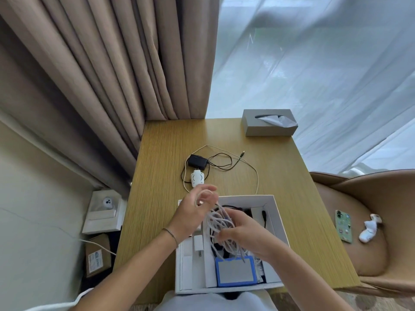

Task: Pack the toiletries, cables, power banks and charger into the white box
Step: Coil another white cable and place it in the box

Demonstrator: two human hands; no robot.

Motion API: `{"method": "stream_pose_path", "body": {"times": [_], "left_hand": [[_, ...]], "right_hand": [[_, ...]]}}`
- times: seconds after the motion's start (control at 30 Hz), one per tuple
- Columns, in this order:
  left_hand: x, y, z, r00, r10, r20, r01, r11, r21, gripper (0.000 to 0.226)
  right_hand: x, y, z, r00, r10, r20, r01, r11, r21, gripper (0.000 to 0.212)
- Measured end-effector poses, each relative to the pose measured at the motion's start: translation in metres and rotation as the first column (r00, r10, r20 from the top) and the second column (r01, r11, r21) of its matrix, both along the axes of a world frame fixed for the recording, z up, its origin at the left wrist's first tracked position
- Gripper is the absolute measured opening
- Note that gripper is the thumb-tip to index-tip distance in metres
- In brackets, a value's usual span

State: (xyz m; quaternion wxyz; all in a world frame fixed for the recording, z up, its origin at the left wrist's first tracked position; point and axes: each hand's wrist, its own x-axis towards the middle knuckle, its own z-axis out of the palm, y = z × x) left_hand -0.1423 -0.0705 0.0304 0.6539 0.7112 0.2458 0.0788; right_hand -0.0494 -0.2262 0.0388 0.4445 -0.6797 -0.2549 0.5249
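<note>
Above the white box [272,206], at the 6 o'clock edge of the wooden table [280,171], your two hands work a bundle of white cable [221,223] held in the air over the box interior. Your left hand [190,214] has its fingers curled with a strand looped round them; your right hand [241,234] grips the lower part of the coil, fingers closed over several turns. Expect the cable to be light, limp and springy: the loops will likely fan out and snag one another unless you pinch them together where the turns cross, not at a free end. Inside the box lie a blue-framed power bank [235,272] toward 6 o'clock, a small white charger plug [198,244] toward 8 o'clock, and dark cables beneath the coil; the remaining contents are too hidden to name. Toward 12 o'clock of the box, on the table, rest a black adapter [197,161] with its thin black lead, a white plug [197,178] and a long pale cable [256,173] that runs round them in a wide loop; these look unpacked. A grey tissue box [268,125] stands at the 1 o'clock corner. A phone [343,226] lies on the chair [370,198] at 3 o'clock.
</note>
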Motion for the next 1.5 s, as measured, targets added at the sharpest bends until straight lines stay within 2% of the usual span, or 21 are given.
{"method": "stream_pose_path", "body": {"times": [0.07,0.17,0.23,0.3,0.43,0.6,0.67,0.83,0.97,1.0,1.07,1.13,1.17,1.27,1.4,1.5], "left_hand": [[-0.01,0.007,-0.007,0.999,0.044,-0.021,-0.04,0.986,0.164,0.037],[-0.028,0.017,-0.022,0.981,0.194,-0.014,-0.172,0.897,0.406,0.013],[-0.038,0.019,-0.032,0.971,0.238,-0.004,-0.196,0.809,0.554,0.016],[-0.045,0.021,-0.04,0.965,0.262,-0.017,-0.194,0.757,0.624,0.024],[-0.049,0.023,-0.053,0.946,0.304,-0.109,-0.192,0.801,0.568,0.038],[-0.049,0.029,-0.064,0.938,0.309,-0.153,-0.215,0.871,0.443,0.043],[-0.049,0.031,-0.066,0.939,0.307,-0.157,-0.216,0.878,0.426,0.045],[-0.05,0.034,-0.066,0.942,0.301,-0.147,-0.23,0.9,0.369,0.048],[-0.051,0.034,-0.067,0.946,0.296,-0.13,-0.237,0.909,0.343,0.049],[-0.05,0.034,-0.067,0.947,0.297,-0.125,-0.24,0.909,0.34,0.049],[-0.051,0.034,-0.068,0.948,0.298,-0.116,-0.244,0.908,0.34,0.049],[-0.052,0.033,-0.069,0.948,0.3,-0.105,-0.249,0.907,0.339,0.048],[-0.052,0.033,-0.069,0.949,0.3,-0.102,-0.25,0.908,0.337,0.048],[-0.052,0.033,-0.071,0.949,0.301,-0.095,-0.255,0.908,0.334,0.048],[-0.053,0.034,-0.071,0.951,0.297,-0.086,-0.256,0.912,0.32,0.048],[-0.053,0.034,-0.069,0.945,0.319,-0.067,-0.287,0.911,0.295,0.041]], "right_hand": [[0.004,-0.009,-0.01,0.988,-0.097,0.121,0.108,0.991,-0.083,0.033],[0.011,-0.025,-0.028,0.959,-0.132,0.253,0.179,0.968,-0.173,0.027],[0.012,-0.034,-0.038,0.946,-0.11,0.306,0.185,0.956,-0.228,0.023],[0.009,-0.037,-0.046,0.944,-0.095,0.315,0.183,0.948,-0.262,0.023],[-0.01,-0.025,-0.057,0.971,-0.049,0.236,0.12,0.947,-0.299,0.023],[-0.045,0.012,-0.073,0.987,0.011,0.161,0.052,0.922,-0.383,0.013],[-0.06,0.023,-0.081,0.982,0.016,0.188,0.065,0.908,-0.414,0.012],[-0.083,0.038,-0.095,0.928,0.051,0.368,0.125,0.89,-0.438,0.018],[-0.092,0.039,-0.1,0.847,0.174,0.503,0.077,0.895,-0.439,0.031],[-0.093,0.038,-0.1,0.787,0.244,0.567,0.048,0.891,-0.451,0.036],[-0.094,0.035,-0.098,0.598,0.385,0.703,0.009,0.874,-0.486,0.047],[-0.094,0.034,-0.094,0.419,0.453,0.787,-0.01,0.869,-0.495,0.058],[-0.093,0.033,-0.092,0.378,0.46,0.804,-0.019,0.872,-0.49,0.063],[-0.088,0.032,-0.088,0.362,0.468,0.806,-0.022,0.869,-0.494,0.063],[-0.079,0.027,-0.085,0.429,0.493,0.757,-0.049,0.849,-0.525,0.052],[-0.067,0.024,-0.073,0.433,0.503,0.748,-0.044,0.84,-0.54,0.066]]}}
